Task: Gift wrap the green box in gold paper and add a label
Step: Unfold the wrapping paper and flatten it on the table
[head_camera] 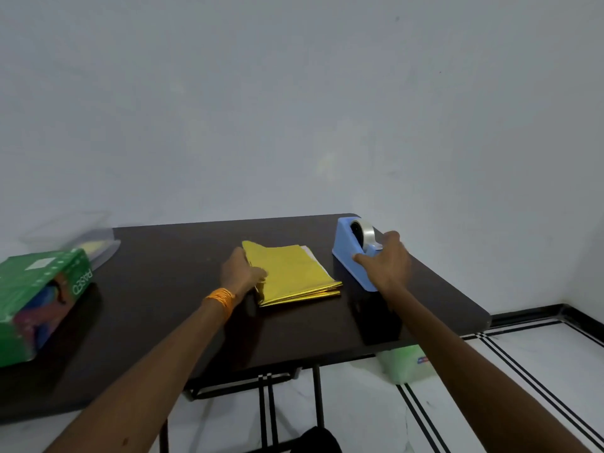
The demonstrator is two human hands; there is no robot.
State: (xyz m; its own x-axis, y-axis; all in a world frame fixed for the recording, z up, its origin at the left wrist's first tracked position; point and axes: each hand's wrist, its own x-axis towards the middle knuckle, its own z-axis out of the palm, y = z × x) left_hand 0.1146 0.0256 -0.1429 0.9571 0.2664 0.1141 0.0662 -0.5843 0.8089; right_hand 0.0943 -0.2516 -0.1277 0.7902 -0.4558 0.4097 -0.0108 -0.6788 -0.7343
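A folded stack of gold paper [291, 276] lies at the middle of the dark table [170, 289]. My left hand [240, 273], with an orange band at the wrist, grips the stack's left edge. My right hand [387, 261] rests on the near end of a blue tape dispenser [351, 253] with a clear tape roll, at the table's right. The green box [39, 299] lies on its side at the far left of the table, away from both hands.
A clear plastic container [94, 243] with something yellow inside sits behind the green box. A pale green bag [405, 364] stands on the white tiled floor under the table's right edge. A wall rises right behind the table.
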